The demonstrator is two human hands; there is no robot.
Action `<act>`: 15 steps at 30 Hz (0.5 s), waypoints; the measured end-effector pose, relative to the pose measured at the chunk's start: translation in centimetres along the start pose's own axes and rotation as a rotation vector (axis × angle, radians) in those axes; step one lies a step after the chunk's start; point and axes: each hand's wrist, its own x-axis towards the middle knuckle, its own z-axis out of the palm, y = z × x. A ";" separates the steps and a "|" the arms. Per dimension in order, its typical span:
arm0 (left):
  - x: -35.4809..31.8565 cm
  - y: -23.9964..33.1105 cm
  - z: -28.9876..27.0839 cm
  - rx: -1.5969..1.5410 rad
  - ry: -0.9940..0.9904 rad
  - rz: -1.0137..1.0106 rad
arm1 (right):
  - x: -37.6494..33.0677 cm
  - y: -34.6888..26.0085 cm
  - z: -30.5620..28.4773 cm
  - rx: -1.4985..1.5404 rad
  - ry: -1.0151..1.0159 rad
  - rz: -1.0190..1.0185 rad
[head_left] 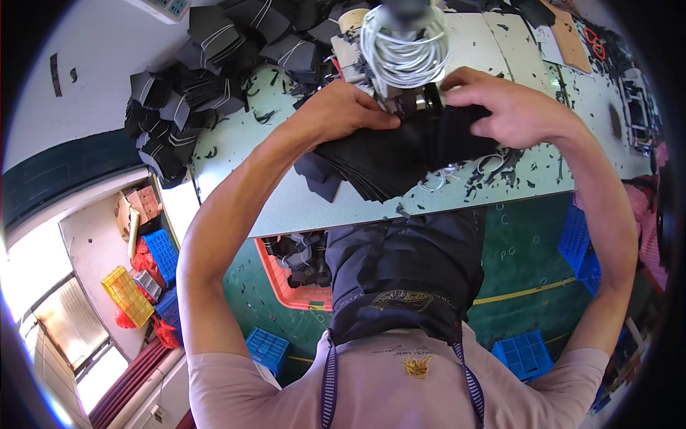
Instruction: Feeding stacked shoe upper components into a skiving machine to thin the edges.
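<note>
A fanned stack of thin black sheets (375,161) lies under the machine head at the table's near side; I cannot tell their material. My left hand (343,111) grips the stack's far left edge, thumb on top and the other fingers partly hidden. My right hand (507,107) is closed on a black piece (459,136) just right of the stack, thumb below and index finger reaching toward the machine. Between my hands is the machine's metal working part (421,101), under a coil of white cord (404,50). The exact contact there is hidden.
Tied bundles of black pieces (207,43) crowd the far left of the pale table (286,207). Black scraps (493,175) are strewn over it. An orange basket (275,282) with black pieces stands below; blue crates (525,354) sit on the green floor.
</note>
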 end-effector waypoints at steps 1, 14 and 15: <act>-0.2 -0.3 0.0 -0.001 -0.010 0.003 | 0.6 -0.5 1.0 -0.011 0.080 0.033; -0.2 0.2 0.6 0.021 0.046 0.056 | 0.2 -0.6 -0.8 0.058 -0.073 0.109; -0.3 0.1 0.3 0.023 0.039 0.062 | 0.3 -0.2 -0.1 0.064 0.012 0.043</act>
